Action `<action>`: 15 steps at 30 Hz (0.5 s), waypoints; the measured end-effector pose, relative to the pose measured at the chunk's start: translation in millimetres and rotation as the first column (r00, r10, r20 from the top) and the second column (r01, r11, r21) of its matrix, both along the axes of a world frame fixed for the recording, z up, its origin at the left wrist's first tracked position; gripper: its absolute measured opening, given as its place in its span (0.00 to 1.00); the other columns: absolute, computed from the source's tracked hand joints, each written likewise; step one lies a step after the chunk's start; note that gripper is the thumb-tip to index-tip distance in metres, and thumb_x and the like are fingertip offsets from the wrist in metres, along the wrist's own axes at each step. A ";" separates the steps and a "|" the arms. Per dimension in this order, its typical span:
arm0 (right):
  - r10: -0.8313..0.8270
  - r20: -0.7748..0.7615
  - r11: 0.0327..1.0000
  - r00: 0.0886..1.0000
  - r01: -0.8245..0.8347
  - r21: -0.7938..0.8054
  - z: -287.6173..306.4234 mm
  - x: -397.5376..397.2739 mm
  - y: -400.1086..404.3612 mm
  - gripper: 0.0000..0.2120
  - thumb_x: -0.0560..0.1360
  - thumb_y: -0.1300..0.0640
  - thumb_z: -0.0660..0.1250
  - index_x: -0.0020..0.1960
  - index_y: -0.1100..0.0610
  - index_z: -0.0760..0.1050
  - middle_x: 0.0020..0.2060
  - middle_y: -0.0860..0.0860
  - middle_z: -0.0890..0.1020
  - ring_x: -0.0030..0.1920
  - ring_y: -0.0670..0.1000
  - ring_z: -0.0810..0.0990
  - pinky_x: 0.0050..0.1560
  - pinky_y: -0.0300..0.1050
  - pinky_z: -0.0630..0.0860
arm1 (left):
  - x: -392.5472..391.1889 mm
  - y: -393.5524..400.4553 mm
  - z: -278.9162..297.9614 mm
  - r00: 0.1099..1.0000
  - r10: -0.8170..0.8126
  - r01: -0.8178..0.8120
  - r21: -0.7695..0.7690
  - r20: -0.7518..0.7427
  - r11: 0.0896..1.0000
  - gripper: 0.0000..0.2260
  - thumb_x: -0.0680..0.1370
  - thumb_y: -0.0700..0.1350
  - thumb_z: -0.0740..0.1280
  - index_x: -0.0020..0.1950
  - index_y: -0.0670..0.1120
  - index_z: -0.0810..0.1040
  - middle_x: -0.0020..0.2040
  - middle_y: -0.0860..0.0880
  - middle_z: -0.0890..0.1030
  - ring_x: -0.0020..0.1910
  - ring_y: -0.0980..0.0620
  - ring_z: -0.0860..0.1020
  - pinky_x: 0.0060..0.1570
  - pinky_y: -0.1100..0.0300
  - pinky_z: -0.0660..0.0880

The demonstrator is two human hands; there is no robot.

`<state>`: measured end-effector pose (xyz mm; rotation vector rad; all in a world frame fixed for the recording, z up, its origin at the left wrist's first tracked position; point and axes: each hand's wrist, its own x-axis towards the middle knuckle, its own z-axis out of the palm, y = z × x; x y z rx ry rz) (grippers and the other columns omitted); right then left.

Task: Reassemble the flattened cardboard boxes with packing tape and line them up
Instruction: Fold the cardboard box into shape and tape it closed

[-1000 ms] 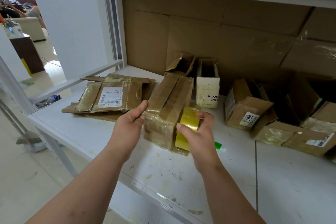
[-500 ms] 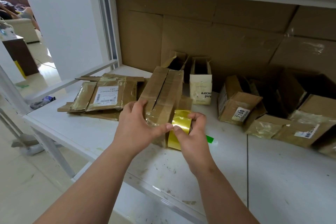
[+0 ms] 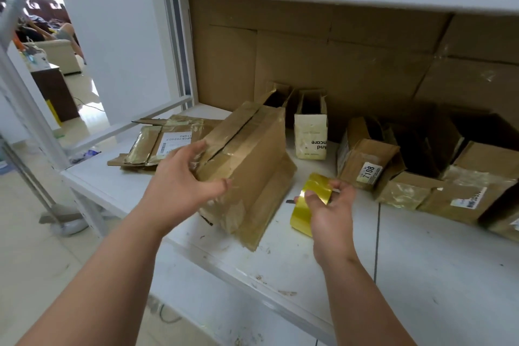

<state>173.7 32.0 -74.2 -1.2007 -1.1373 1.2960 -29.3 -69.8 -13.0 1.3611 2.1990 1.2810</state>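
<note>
The left hand (image 3: 182,182) curls its fingers around the near end of one taped cardboard box (image 3: 247,166) on the white shelf (image 3: 421,275). The right hand (image 3: 331,208) grips one yellow packing tape roll (image 3: 311,199) just beside it. One stack of flattened boxes (image 3: 165,143) lies at left.

I see the taped box (image 3: 247,160) standing on the shelf (image 3: 421,275) near its front edge, my left hand (image 3: 182,185) on its left side and my right hand (image 3: 331,205) with the tape roll (image 3: 310,202) just to its right. Flattened boxes (image 3: 160,146) lie toward the shelf's left edge. Behind stands an open carton (image 3: 310,132), with more boxes (image 3: 368,160) along the right.
</note>
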 end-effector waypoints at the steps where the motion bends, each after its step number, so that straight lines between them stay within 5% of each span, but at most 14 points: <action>1: 0.000 -0.003 1.000 1.000 0.000 0.003 -0.7 3.0 0.6 0.17 0.79 0.62 0.66 0.57 0.44 0.63 0.50 0.52 0.80 0.49 0.57 0.82 0.49 0.55 0.80 | -1.9 -5.4 3.5 0.999 -0.036 0.037 -0.036 0.029 0.999 0.37 0.66 0.53 0.78 0.73 0.58 0.69 0.63 0.56 0.73 0.55 0.58 0.74 0.51 0.62 0.70; 6: -0.054 -0.053 0.998 0.997 0.056 0.030 2.3 17.5 0.1 0.17 0.79 0.63 0.66 0.60 0.49 0.62 0.52 0.54 0.76 0.46 0.50 0.77 0.40 0.44 0.70 | -2.9 -26.3 18.4 0.967 -0.241 0.253 -0.231 0.080 0.939 0.41 0.59 0.53 0.74 0.72 0.61 0.68 0.66 0.60 0.70 0.60 0.62 0.71 0.55 0.65 0.71; 10: -0.200 -0.088 0.978 0.976 0.205 0.046 11.6 36.4 2.9 0.19 0.77 0.65 0.66 0.59 0.50 0.61 0.55 0.58 0.76 0.49 0.58 0.78 0.50 0.53 0.77 | 3.2 -30.3 26.4 0.944 -0.269 0.170 -0.414 -0.193 0.894 0.42 0.65 0.50 0.74 0.77 0.60 0.62 0.76 0.60 0.60 0.77 0.52 0.54 0.75 0.50 0.57; 15: -0.225 -0.013 0.969 0.974 0.225 0.104 19.8 54.0 1.3 0.22 0.70 0.54 0.68 0.56 0.41 0.60 0.55 0.57 0.77 0.51 0.59 0.79 0.54 0.60 0.79 | 18.0 -17.1 5.2 0.863 -0.155 -0.047 -0.381 -0.482 0.924 0.27 0.80 0.41 0.66 0.73 0.65 0.67 0.79 0.58 0.55 0.75 0.44 0.52 0.74 0.47 0.57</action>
